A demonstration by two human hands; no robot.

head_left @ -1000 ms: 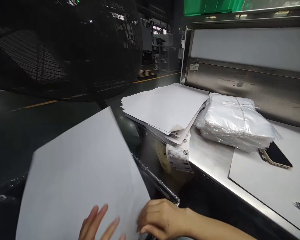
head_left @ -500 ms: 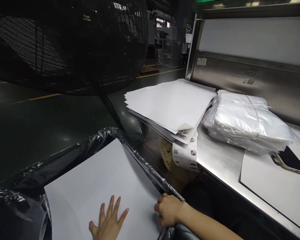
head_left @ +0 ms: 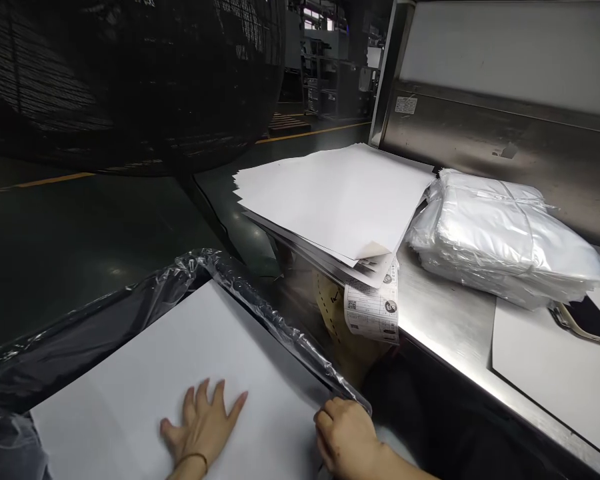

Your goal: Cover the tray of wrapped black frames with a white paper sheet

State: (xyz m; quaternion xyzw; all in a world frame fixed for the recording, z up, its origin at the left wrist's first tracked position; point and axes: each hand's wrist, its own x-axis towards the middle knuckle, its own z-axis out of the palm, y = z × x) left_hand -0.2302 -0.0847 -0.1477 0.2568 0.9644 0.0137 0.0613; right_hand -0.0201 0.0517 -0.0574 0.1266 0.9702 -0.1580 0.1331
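My left hand [head_left: 200, 423] lies palm down with fingers spread on a large white sheet [head_left: 145, 353]. The sheet rests inside a container lined with a black plastic bag [head_left: 300, 340], whose folded edge runs around it. At the right edge of the container, my right hand [head_left: 345, 430] has its fingers curled over the bag's edge, beside the sheet's border. Its fingertips are partly hidden. The near part of the sheet runs out of view at the bottom.
A metal workbench [head_left: 443, 320] on the right bears a stack of white sheets [head_left: 330, 200], a tied bundle of clear plastic bags [head_left: 505, 223] and a phone [head_left: 593, 317]. Printed labels [head_left: 373, 307] hang from its edge. A large dark fan [head_left: 130, 87] stands at upper left.
The view has shifted slightly. My left hand has slid a little left and up on the sheet, fingers still spread. The right hand stays at the bag's edge, slightly lower.
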